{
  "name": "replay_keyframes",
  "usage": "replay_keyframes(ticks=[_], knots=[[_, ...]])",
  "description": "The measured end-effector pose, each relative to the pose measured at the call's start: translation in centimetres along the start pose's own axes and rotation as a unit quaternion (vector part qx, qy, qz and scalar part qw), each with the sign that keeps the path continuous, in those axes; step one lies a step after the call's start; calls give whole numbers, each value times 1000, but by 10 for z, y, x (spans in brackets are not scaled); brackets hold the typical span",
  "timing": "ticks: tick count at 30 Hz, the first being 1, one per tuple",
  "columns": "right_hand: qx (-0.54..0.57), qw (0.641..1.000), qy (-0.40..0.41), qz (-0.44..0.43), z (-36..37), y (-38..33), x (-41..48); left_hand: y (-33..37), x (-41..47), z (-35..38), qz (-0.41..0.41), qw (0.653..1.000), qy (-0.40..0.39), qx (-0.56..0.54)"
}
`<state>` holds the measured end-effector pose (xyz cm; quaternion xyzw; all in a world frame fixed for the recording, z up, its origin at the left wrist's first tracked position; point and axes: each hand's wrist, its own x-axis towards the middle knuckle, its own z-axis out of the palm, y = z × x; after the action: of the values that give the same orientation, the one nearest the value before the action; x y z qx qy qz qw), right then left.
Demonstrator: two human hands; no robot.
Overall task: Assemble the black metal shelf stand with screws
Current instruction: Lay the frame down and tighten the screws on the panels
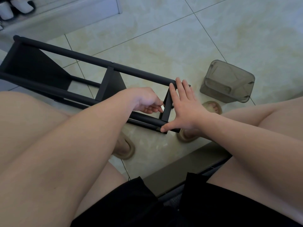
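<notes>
At the stand's [73, 54] three-o'clock end, right hand [185, 108] presses flat, fingers spread; left hand [146, 102] curls beside it, grasp hidden.

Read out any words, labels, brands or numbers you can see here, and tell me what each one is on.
No text can be read anywhere.
The stand is plain black, with no label showing.
The bin shows moulded ridges only, no words.
The shoes are too small and cropped to show any brand.

The shelf stand [68, 56] is matt black metal, the floor [180, 38] glossy pale tile, the bin [229, 81] smoky translucent plastic.
</notes>
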<state>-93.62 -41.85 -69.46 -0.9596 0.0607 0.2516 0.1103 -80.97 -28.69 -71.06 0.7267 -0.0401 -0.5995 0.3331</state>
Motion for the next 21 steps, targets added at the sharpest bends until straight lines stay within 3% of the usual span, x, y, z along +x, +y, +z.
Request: replay_keyframes(ticks=[15, 21], knots=[[6, 1000, -7, -2, -1, -3, -2, -3, -2, -9, 12, 998, -24, 57], [5, 1000, -5, -1, -1, -2, -2, -6, -3, -13, 43, 990, -26, 132]])
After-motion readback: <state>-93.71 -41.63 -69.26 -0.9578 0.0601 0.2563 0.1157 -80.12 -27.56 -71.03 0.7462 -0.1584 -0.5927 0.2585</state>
